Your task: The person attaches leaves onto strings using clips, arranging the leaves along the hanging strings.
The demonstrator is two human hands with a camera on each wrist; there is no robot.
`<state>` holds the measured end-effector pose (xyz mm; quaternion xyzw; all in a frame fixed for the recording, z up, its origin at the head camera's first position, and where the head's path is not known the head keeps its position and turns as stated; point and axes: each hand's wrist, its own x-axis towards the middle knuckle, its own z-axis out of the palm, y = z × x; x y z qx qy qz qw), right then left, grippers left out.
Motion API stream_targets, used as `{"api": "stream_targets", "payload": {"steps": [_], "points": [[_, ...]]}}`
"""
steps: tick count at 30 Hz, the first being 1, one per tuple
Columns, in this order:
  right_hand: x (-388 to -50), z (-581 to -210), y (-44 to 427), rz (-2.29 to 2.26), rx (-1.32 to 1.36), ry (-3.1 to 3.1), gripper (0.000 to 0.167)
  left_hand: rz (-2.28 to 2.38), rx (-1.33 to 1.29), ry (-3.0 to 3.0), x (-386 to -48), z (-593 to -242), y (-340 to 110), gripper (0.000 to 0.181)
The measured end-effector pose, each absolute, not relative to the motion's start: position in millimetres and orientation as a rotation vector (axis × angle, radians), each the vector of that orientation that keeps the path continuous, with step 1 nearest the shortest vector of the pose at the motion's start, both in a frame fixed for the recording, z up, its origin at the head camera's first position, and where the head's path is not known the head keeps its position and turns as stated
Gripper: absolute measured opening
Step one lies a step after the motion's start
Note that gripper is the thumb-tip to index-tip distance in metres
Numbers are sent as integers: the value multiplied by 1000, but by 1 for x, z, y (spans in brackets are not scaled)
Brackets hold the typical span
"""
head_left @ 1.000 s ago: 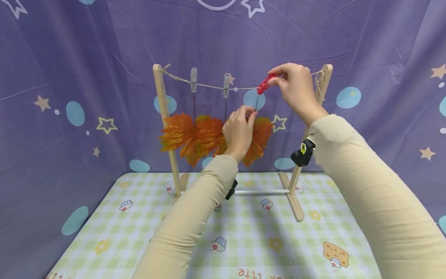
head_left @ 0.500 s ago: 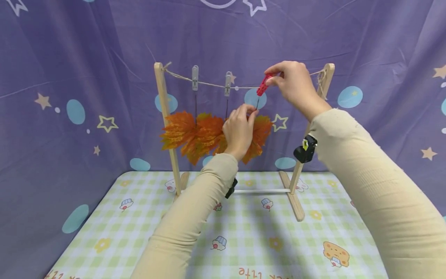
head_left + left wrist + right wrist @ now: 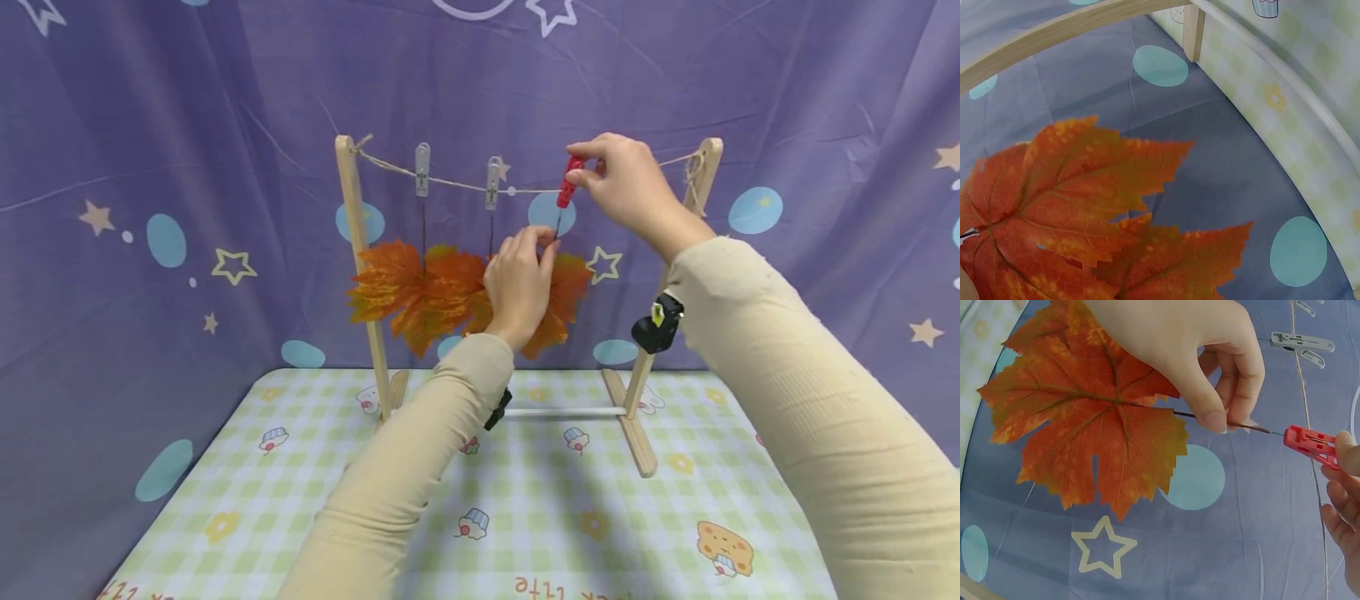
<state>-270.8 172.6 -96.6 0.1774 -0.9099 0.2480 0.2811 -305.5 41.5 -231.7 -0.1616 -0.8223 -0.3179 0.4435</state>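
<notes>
In the head view my right hand (image 3: pixel 633 183) pinches a red clothespin (image 3: pixel 570 183) between thumb and fingers at the twine (image 3: pixel 453 182). Just below it, my left hand (image 3: pixel 519 287) pinches the dark stem (image 3: pixel 1247 426) of an orange maple leaf (image 3: pixel 1085 419). The right wrist view has the stem's tip at the clothespin's nose, and the twine passing by the clothespin. Whether the clothespin bites both, I cannot tell. Part of this leaf (image 3: pixel 564 304) is behind my left hand. Leaves (image 3: pixel 1066 194) fill the lower left of the left wrist view.
Two grey clothespins (image 3: pixel 422 171) hold more leaves (image 3: pixel 390 283) by their stems on the left of the line. The twine is tied between two wooden posts (image 3: pixel 360 242), joined low by a white rod (image 3: pixel 562 412). A checked cloth (image 3: pixel 300 500) covers the table; a purple curtain (image 3: pixel 187 108) hangs behind.
The red clothespin has turned from a slant to nearly upright in my right hand. My left hand stays on the stem, almost in the same place.
</notes>
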Motion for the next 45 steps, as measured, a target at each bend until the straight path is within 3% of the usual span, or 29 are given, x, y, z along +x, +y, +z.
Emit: {"api": "stream_targets", "payload": {"steps": [12, 22, 45], "points": [[-263, -107, 174, 783, 455, -2355, 40, -792, -481, -2037, -294, -237, 38, 24], [-243, -137, 184, 858, 487, -2202, 37, -878, -642, -2052, -267, -247, 20, 26], [-162, -192, 175, 929, 587, -1999, 32, -554, -772, -1996, -196, -271, -46, 45]]}}
